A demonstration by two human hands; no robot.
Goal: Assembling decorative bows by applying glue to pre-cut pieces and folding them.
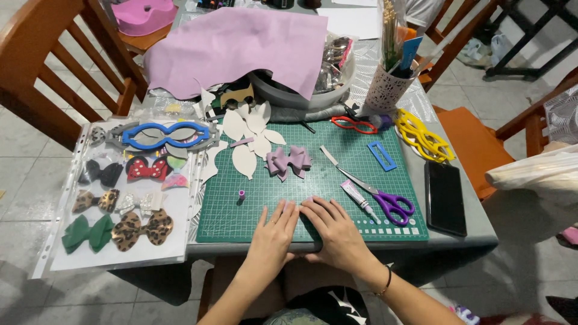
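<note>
Here left hand and right hand flat on green cutting mat, fingers pressed together, empty; purple bow beyond, scissors beside.

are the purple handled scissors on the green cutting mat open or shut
Shut. The purple-handled scissors lie flat on the green cutting mat, blades together in one narrow line, right of both hands.

A matt green rubbery cutting mat, glossy black phone, and wooden chair.
</note>
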